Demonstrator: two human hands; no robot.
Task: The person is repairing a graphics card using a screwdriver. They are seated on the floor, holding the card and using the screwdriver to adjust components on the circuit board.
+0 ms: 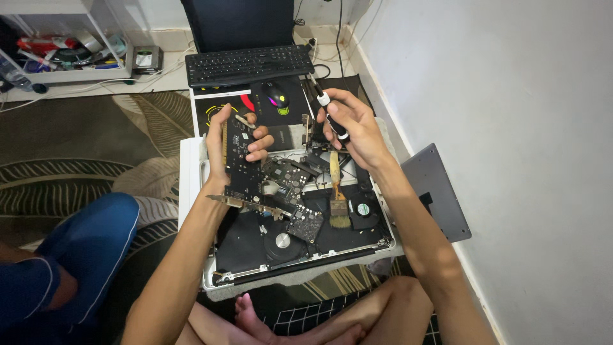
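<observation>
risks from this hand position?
1. The left hand pinches the black circuit board upright over the opened computer case; a slip could drop it onto the loose boards below.
2. The right hand holds a screwdriver near the board; its tip might scratch it.

The floor carries everything here, covered under the hands by a dark carpet [76, 153] with a pale leaf pattern that runs off to the left of the left grip [233, 144]. Directly below both grips lies an opened computer case [300, 255] on a pale cloth [255, 291], its dark inside holding circuit boards [300, 220], a round fan [281, 243] and a wooden-handled brush [337, 191] just beneath the right grip [348, 124]. Beyond the grips lie a black mat [262, 102] with a mouse [276, 94] and a black keyboard [249, 64], and a grey panel [437, 191] leans at the wall right of the right grip.
</observation>
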